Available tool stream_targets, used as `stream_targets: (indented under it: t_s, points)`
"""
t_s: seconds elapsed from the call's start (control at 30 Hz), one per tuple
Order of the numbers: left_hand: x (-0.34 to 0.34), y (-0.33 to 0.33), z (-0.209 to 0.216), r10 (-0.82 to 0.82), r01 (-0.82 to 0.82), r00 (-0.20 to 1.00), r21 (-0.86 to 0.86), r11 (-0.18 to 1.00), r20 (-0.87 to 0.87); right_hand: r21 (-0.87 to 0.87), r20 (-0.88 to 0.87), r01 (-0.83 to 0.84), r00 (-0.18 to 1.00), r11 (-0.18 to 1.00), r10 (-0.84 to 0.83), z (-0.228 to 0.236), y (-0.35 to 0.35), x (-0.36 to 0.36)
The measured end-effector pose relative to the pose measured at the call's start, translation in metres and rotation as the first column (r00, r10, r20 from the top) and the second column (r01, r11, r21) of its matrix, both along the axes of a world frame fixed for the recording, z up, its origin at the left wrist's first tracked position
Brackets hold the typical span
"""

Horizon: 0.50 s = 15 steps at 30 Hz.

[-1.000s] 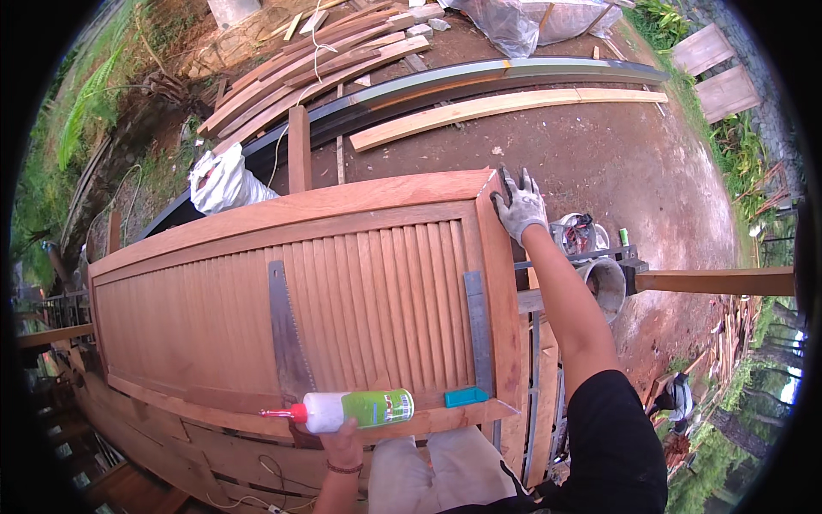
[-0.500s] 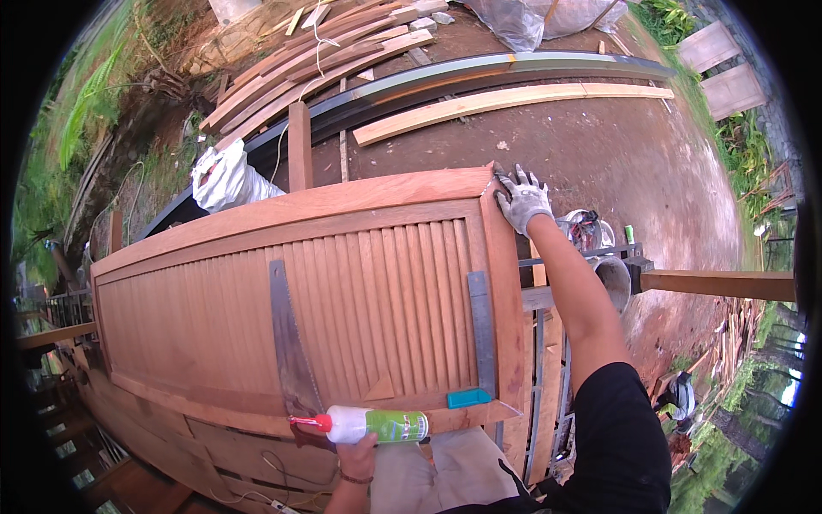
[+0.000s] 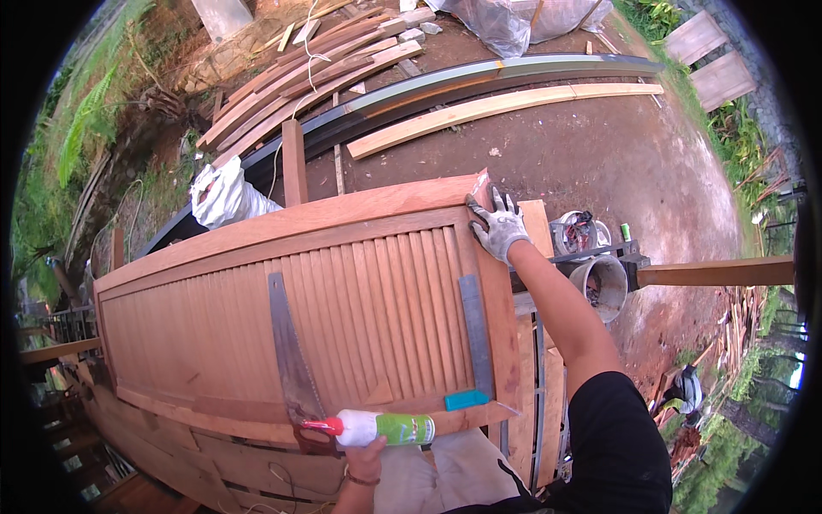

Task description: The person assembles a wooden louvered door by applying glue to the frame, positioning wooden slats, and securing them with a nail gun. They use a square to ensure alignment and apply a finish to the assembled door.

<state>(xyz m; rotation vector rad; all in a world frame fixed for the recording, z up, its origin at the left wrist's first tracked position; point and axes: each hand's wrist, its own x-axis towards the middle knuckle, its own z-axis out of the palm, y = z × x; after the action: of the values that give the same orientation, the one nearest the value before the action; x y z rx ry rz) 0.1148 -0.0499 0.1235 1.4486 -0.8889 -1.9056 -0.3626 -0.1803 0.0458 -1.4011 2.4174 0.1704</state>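
My left hand (image 3: 365, 463) is closed around a white glue bottle (image 3: 360, 427) with a green label and a red nozzle, held on its side over the near rail of a slatted wooden door panel (image 3: 368, 308). My right hand (image 3: 501, 231), in a grey-white work glove, lies with fingers spread on the panel's right stile, just below the far right corner. A whitish smear shows at that corner. On the slats lie a handsaw (image 3: 291, 343), its handle partly behind the bottle's nozzle, and a steel ruler (image 3: 476, 334). The turquoise handle (image 3: 467, 400) sits at the ruler's near end.
Right of the panel stand buckets (image 3: 601, 287) and a wooden post (image 3: 719, 272). Beyond it lie a long dark beam (image 3: 411, 98), a pale plank (image 3: 505, 111) and stacked boards (image 3: 300, 81). A white sack (image 3: 227, 195) rests behind the panel's far edge.
My gloved right hand has shifted toward me along the stile, away from the corner, and lies further onto the wood. The left hand still holds the bottle. The view has shifted slightly.
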Motion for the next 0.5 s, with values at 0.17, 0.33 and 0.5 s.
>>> stream_targets:
  t_s: [0.17, 0.33, 0.5]
  points:
    - [0.005, 0.005, -0.003, -0.042, 0.043, 0.999, -0.030, 0.999, 0.021, -0.386, 0.090, 0.141, 0.989, 0.912, -0.115, -0.028, 0.002, -0.032]
    - [0.017, 0.011, 0.007, -0.020, 0.020, 1.000, 0.011, 1.000, 0.023, 0.018, -0.069, 0.101, 0.993, 0.995, -0.100, -0.009, -0.021, -0.015]
    - [0.023, 0.012, -0.006, -0.041, 0.040, 0.999, 0.024, 0.999, 0.034, 0.201, -0.110, 0.049, 0.994, 0.978, -0.027, 0.016, -0.037, -0.008]
